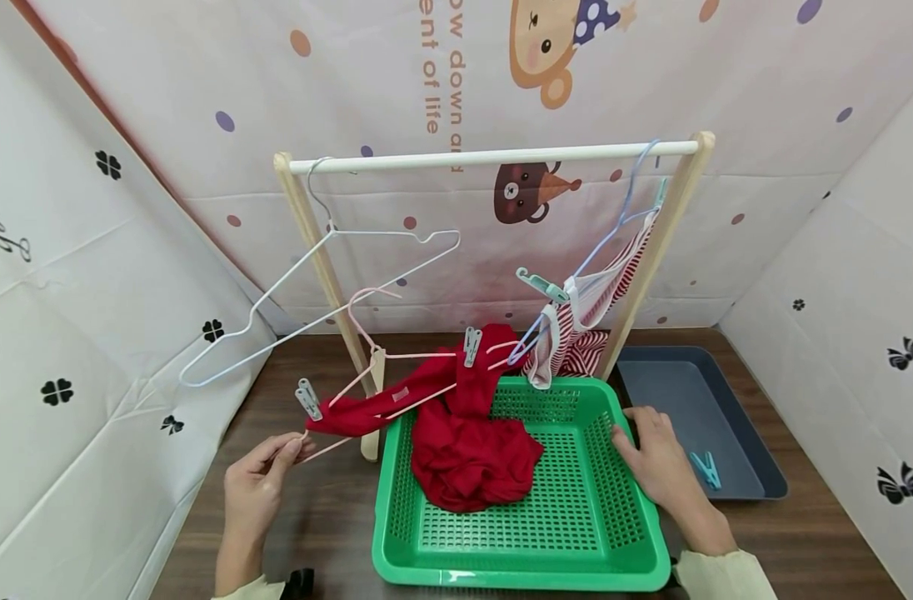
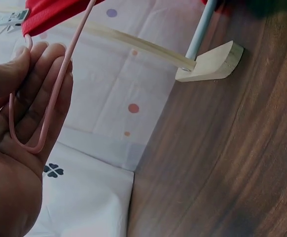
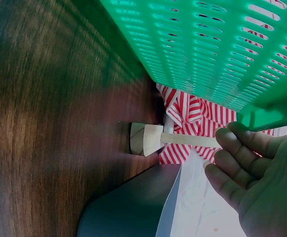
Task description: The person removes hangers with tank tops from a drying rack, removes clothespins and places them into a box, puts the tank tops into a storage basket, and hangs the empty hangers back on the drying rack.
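The left hand [image 1: 257, 479] pinches the corner of one pink hanger [image 2: 58, 84] at the lower left of the frame. The hanger reaches up and right from it, with one red cloth [image 1: 475, 467] and two gray clips [image 1: 472, 347] on it. The right hand [image 1: 657, 458], fingers loose, rests on one green basket [image 1: 520, 577].

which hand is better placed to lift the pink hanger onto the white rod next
Probably the left hand: it pinches the pink hanger at one end, whereas the right hand rests at the green basket's rim, away from the hanger.
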Available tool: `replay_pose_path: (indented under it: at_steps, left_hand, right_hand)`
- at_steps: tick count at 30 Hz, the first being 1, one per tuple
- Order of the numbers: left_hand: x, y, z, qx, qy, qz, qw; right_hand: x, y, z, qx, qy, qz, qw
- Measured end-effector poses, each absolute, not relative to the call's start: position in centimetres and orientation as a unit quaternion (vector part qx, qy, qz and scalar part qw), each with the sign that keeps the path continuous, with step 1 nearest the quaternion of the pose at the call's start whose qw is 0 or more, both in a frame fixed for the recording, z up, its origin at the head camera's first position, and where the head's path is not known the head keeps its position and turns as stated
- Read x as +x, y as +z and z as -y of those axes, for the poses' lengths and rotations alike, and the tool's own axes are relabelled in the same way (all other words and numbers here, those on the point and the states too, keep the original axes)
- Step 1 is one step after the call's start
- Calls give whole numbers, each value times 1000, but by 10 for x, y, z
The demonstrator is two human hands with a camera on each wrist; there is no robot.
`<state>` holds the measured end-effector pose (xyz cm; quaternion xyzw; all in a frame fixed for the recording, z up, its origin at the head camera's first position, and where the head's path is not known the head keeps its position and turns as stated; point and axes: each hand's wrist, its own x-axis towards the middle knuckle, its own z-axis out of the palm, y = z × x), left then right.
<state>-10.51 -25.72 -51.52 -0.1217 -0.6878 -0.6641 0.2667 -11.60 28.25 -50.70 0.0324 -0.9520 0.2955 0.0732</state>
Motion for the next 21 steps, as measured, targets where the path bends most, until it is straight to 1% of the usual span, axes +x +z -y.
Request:
replay_pose_path:
  at_steps: [12,21]
  left_hand:
    - [-101,-522,260,-123,-666,697,236]
    - [-98,-526,267,-119,-640,733,198]
  right_hand:
    - [-115,-505,-281,35,298,951,77]
    - [-115,-505,-280,35,303,949,76]
